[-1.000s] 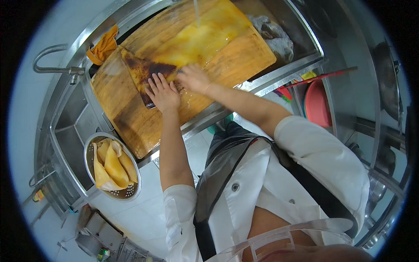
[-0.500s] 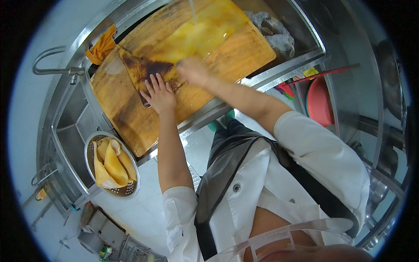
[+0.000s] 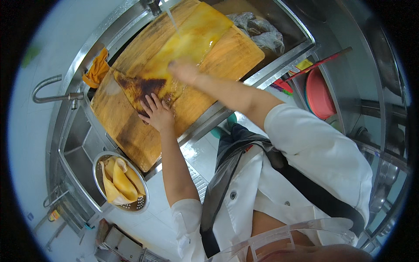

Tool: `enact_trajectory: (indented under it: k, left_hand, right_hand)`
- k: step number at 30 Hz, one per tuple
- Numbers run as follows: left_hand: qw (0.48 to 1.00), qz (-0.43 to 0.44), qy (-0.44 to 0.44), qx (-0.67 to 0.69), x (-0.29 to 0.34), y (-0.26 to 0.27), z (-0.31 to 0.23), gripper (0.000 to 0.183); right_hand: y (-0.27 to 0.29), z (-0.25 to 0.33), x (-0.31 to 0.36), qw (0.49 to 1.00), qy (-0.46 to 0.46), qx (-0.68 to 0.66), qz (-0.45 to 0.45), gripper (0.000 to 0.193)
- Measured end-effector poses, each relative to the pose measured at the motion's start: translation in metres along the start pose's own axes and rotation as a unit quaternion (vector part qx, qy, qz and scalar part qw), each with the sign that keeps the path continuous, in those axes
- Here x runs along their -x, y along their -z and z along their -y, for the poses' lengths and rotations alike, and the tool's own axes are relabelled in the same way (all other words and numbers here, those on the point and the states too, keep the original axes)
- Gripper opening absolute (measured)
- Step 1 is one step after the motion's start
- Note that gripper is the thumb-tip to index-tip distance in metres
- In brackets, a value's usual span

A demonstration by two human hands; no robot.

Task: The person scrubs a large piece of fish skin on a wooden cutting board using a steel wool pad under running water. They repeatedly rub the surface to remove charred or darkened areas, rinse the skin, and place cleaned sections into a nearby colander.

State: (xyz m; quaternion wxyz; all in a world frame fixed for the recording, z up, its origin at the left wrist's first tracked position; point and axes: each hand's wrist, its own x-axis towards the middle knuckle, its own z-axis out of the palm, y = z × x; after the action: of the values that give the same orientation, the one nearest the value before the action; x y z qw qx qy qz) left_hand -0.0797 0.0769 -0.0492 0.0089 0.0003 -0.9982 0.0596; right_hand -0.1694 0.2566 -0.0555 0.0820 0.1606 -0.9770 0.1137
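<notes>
A long yellow sheet of animal skin, probably pork rind [image 3: 192,32], lies wet across the wooden cutting board [image 3: 231,54]. Its near-left end is scorched dark brown. My left hand [image 3: 159,114] rests flat on that scorched end with fingers spread, pressing it to the board. Over the middle of the sheet is my right hand [image 3: 185,72], blurred by motion, its fingers curled in. A small dark bit shows at its fingertips, too smeared to name. Water runs from a tap [image 3: 153,7] onto the far part of the skin.
The board spans a steel sink, where a clear plastic bag [image 3: 266,35] lies at the right. An orange cloth [image 3: 97,70] hangs at the left rim. A colander [image 3: 144,203] holds more yellow skin pieces beside a second tap [image 3: 72,96]. Red basins [image 3: 321,94] stand at right.
The view has shifted, so the board sits slightly lower left and the tap shows at the top. The left hand keeps its place on the skin; the right has moved a little along it.
</notes>
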Motion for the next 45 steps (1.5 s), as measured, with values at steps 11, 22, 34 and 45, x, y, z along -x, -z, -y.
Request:
enact_trajectory:
  k: [11, 22, 34, 45]
  left_hand:
    - [1.0, 0.0, -0.011, -0.011, -0.002, 0.005, -0.003, 0.05]
    - [1.0, -0.003, 0.0, -0.011, -0.001, 0.001, -0.007, 0.052]
    - [1.0, -0.027, -0.005, 0.01, 0.001, 0.001, -0.002, 0.051]
    - [0.998, -0.058, -0.012, 0.03, 0.003, -0.005, 0.001, 0.051]
  right_hand:
    - [-0.001, 0.062, 0.014, 0.998, 0.043, -0.055, -0.009, 0.019]
    - [0.005, 0.038, -0.002, 0.998, -0.063, -0.012, 0.016, 0.013]
    - [0.022, -0.056, -0.008, 0.966, -0.159, 0.141, -0.15, 0.014]
    - [0.027, -0.089, 0.026, 0.976, -0.161, 0.102, -0.108, 0.015]
